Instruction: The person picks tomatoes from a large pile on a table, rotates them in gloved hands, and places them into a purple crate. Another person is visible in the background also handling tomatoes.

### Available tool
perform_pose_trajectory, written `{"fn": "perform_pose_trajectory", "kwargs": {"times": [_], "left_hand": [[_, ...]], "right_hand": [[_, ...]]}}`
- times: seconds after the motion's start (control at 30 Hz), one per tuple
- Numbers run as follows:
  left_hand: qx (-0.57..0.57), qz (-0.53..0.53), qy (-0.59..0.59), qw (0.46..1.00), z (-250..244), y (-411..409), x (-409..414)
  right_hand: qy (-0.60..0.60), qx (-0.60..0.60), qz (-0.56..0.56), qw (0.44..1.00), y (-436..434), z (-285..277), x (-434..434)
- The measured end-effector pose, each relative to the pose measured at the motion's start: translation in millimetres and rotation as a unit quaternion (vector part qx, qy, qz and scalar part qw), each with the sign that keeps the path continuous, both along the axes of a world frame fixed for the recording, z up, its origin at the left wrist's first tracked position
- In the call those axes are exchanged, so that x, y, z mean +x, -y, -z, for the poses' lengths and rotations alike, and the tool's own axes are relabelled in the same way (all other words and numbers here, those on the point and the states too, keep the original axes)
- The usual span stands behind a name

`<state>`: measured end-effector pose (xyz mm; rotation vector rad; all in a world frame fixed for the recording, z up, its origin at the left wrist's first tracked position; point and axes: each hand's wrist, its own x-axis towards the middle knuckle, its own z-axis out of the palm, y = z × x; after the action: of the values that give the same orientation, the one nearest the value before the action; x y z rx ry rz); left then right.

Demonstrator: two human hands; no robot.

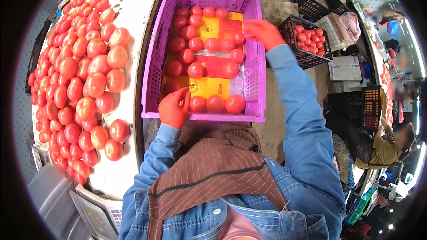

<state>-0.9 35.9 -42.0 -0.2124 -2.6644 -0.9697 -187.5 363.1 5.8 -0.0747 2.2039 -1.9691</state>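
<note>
A purple plastic crate stands in front of me, lined with red and yellow printed sheets. Red tomatoes lie in it along the sides, in a row across the middle and at the near edge. My left hand, in a red glove, is at the crate's near left corner with its fingers bent, close to a tomato; whether it grips one is hidden. Over the right wall is my right hand, also red-gloved and somewhat blurred. Its fingertips reach just inside, beside a tomato, and its hold cannot be made out.
Many tomatoes are spread on a white table at the left. To the right a black crate holds more tomatoes, near other black crates and a white box. Another person is at work at the far right.
</note>
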Motion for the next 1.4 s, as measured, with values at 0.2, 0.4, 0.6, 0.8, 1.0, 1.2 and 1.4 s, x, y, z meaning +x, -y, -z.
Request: {"fn": "perform_pose_trajectory", "kwargs": {"times": [0.2, 0.4, 0.6, 0.8, 1.0, 1.2, 1.4], "left_hand": [[-0.005, -0.012, 0.020, 1.000, -6.3, -2.5, -1.1], [-0.045, -0.014, -0.002, 0.999, 4.9, -1.0, -3.1], [-0.032, -0.002, -0.005, 0.999, 2.8, -1.7, -4.4], [-0.044, -0.004, -0.011, 0.999, -2.0, -3.1, -1.3], [-0.015, 0.000, -0.022, 1.000, -1.0, -3.7, -0.2], [-0.017, 0.001, 0.017, 1.000, -3.2, -4.4, 0.5], [-0.021, -0.003, 0.020, 1.000, 0.4, -4.2, 1.2]], "right_hand": [[-0.114, 0.438, -0.232, 0.861, 132.4, 119.8, 20.8], [-0.185, 0.562, -0.214, 0.777, 187.3, 173.7, 43.2], [0.008, 0.282, -0.089, 0.955, 173.2, 193.7, 25.2], [0.384, -0.368, -0.136, 0.836, 165.7, 82.1, 37.7], [0.365, -0.394, -0.141, 0.832, 163.9, 9.1, 80.2], [0.362, -0.454, -0.141, 0.802, 156.2, -8.6, 97.9], [0.339, -0.467, -0.157, 0.801, 150.8, -6.8, 106.3]]}}
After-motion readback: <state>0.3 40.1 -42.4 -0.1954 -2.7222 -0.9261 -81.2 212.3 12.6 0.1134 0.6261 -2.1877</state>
